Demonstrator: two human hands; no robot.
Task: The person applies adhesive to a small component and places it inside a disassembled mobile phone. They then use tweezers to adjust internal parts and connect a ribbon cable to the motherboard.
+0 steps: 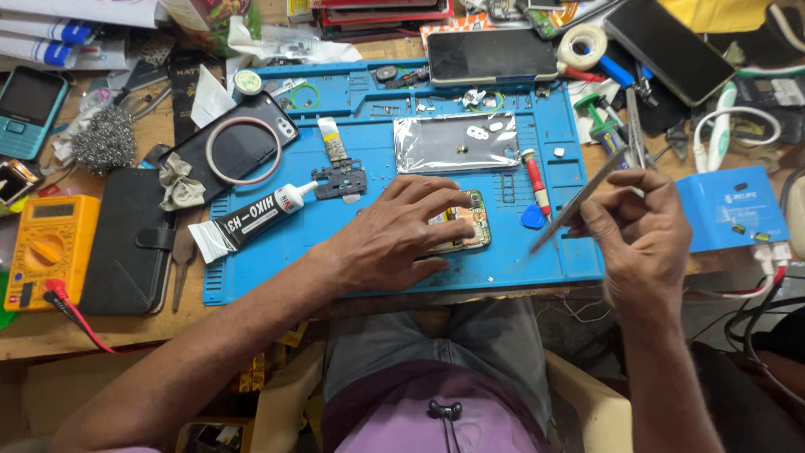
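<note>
My left hand (394, 235) lies flat on an opened phone (471, 225) with its circuit board showing, fingers spread over it on the blue work mat (277, 268). My right hand (641, 235) is to the right of the mat and grips metal tweezers (579, 200) whose tips point down-left at the mat beside the phone. A phone screen panel (457, 143) lies just behind the phone. A red-handled screwdriver (535, 180) and a blue pick (532, 217) sit between the phone and the tweezers.
A black glue tube (251, 221), a black phone with a ring on its back (239, 147) and a black bracket (340, 180) lie left. A yellow multimeter (46, 247) and black wallet case (126, 239) sit far left. Another phone (490, 54), tape roll (582, 44) and blue box (729, 208) crowd the back and right.
</note>
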